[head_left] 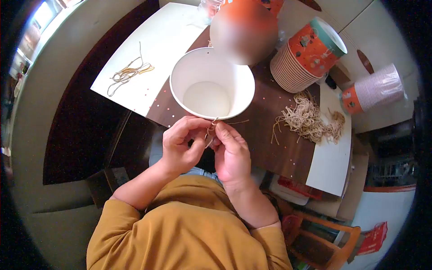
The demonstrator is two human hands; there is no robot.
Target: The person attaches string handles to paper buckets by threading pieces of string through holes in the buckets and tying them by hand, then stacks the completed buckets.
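At the near rim of a white bucket (204, 96), both my hands are close together. My left hand (183, 141) has its fingers bent and pinched on a thin beige string (209, 131). Thumb and fingers of my right hand (231, 150) press on the same string, and a loose end sticks out to the right. The string seems to pass by the bucket's edge; whether it is tied there I cannot tell. A tangled heap of beige strings (303, 119) lies on the table to the right.
Several looped strings (128, 74) lie on the white left part of the table (157, 40). Stacked orange patterned buckets (308, 54) stand at the back right, beside a wrapped cup stack (373, 90). A wooden chair (335, 234) is at the lower right.
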